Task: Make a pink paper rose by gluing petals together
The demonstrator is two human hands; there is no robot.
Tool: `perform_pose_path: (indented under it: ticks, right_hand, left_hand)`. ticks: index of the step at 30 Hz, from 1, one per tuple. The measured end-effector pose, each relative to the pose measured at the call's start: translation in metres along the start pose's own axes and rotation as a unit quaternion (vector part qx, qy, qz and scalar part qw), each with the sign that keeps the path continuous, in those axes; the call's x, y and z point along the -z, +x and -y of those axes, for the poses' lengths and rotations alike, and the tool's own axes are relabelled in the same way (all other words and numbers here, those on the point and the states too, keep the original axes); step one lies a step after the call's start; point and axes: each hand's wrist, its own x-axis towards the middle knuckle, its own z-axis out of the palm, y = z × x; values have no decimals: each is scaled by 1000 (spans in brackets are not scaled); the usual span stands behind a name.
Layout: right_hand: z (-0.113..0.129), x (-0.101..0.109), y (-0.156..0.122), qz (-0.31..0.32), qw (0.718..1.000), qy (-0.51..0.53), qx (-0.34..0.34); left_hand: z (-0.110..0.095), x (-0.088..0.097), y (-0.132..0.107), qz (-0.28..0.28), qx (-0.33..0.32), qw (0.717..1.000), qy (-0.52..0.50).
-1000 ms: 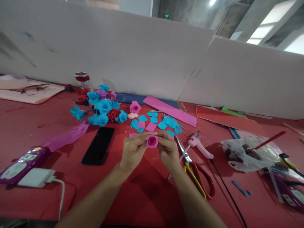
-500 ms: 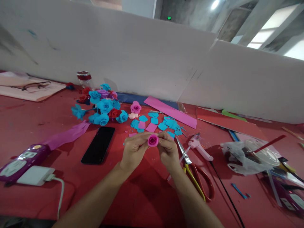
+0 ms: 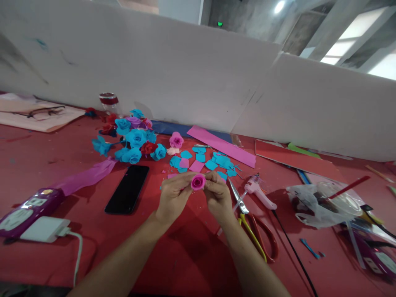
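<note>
A small pink paper rose [image 3: 198, 182] is held between my two hands above the red table, its rolled centre facing me. My left hand [image 3: 173, 194] pinches it from the left, and my right hand [image 3: 218, 194] grips its right edge with bent fingers. Just beyond the hands lie blue paper petals [image 3: 211, 164] and pink paper squares [image 3: 196, 166]. Close to my right hand are scissors [image 3: 244, 208] with yellow and red handles and a pink glue gun [image 3: 260, 193]. A finished pink flower [image 3: 176, 140] stands farther back.
Blue, red and purple paper flowers [image 3: 136, 138] are bunched at the left, near a black phone [image 3: 126, 189]. A purple power strip [image 3: 31, 210] holds a white charger [image 3: 46, 229]. On the right sits a bagged cup [image 3: 334, 202]. A white partition [image 3: 185, 74] closes the back.
The pink rose's outer edge looks slightly wider and more turned out between my fingers. Both hands stay nearly in place, and the view shifts a little.
</note>
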Motion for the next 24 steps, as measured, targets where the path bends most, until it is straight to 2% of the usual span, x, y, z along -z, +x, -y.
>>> perform_pose_path:
  ticks: [8,13,16,18,21,24]
  right_hand:
    - [-5,-2,-4,-32,999,-11,8]
    - [-2,-10,-6,-76,996,-45,5]
    - [2,-14,-7,-88,993,-80,4]
    - [2,-15,-8,-81,992,-96,-3]
    - [1,-14,-8,-73,990,-122,-14]
    - [3,-10,-7,-97,985,-141,-15]
  left_hand:
    - [-1,-1,1,-4,41,999,-13]
    - [9,-7,-2,-61,139,986,-75]
    - [19,-11,-3,-101,168,972,-133]
    - [24,-12,-3,-106,186,965,-152]
    - [26,-11,-2,-99,194,964,-151]
    - [25,-9,-1,-105,198,965,-134]
